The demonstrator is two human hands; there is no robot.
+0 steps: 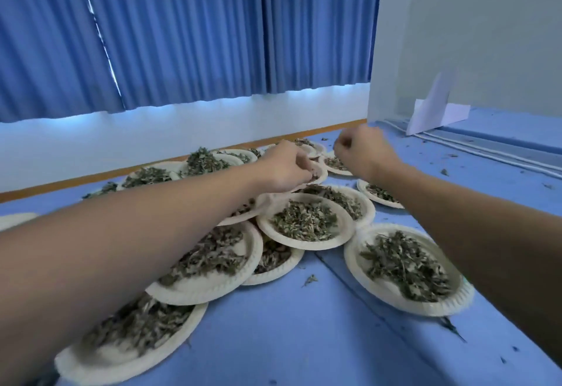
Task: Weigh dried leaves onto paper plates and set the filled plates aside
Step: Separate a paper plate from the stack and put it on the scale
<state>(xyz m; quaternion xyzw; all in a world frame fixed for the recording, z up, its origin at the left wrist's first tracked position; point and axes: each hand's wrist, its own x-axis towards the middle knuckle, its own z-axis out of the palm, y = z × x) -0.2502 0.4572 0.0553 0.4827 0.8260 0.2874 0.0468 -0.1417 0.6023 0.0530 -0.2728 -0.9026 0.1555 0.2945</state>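
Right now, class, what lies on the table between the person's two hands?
In the head view, paper plates holding dried leaves lie between the left hand and the right hand, filling the gap between them.

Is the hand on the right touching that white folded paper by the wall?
Apart. The head view shows the right hand curled above the leaf plates, with a strip of bare blue table between it and the white folded paper.

Blue curtains [182,30], folded white paper [436,112], white cables [486,152].
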